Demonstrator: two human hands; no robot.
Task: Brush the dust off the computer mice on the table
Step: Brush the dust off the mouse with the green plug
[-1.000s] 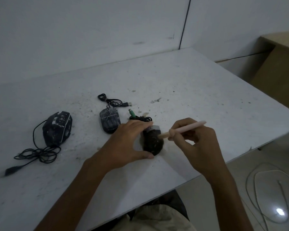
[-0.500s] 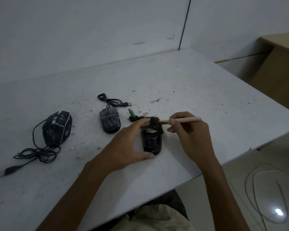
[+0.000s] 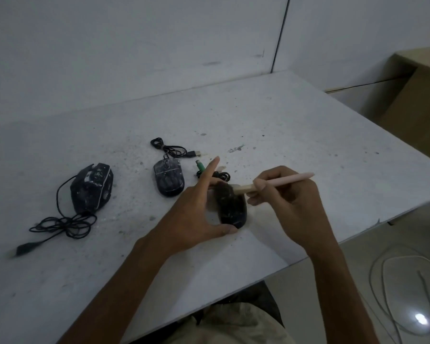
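Near the front edge of the table (image 3: 283, 135), your left hand (image 3: 191, 212) braces the right mouse (image 3: 232, 209): thumb hooked round its near end, forefinger straight and lifted toward twelve o'clock, the other fingers hidden behind the hand. Your right hand (image 3: 291, 204), at three o'clock of that mouse, pinches the pink-handled brush (image 3: 283, 181) like a pen, handle pointing to two o'clock, dark bristles on the mouse's far end. The middle mouse (image 3: 168, 180) sits at ten o'clock of the held one, a short cable (image 3: 170, 150) coiled beyond it; the left mouse (image 3: 92, 187) lies farther out at nine o'clock, a long cable (image 3: 65, 224) looped on its near side
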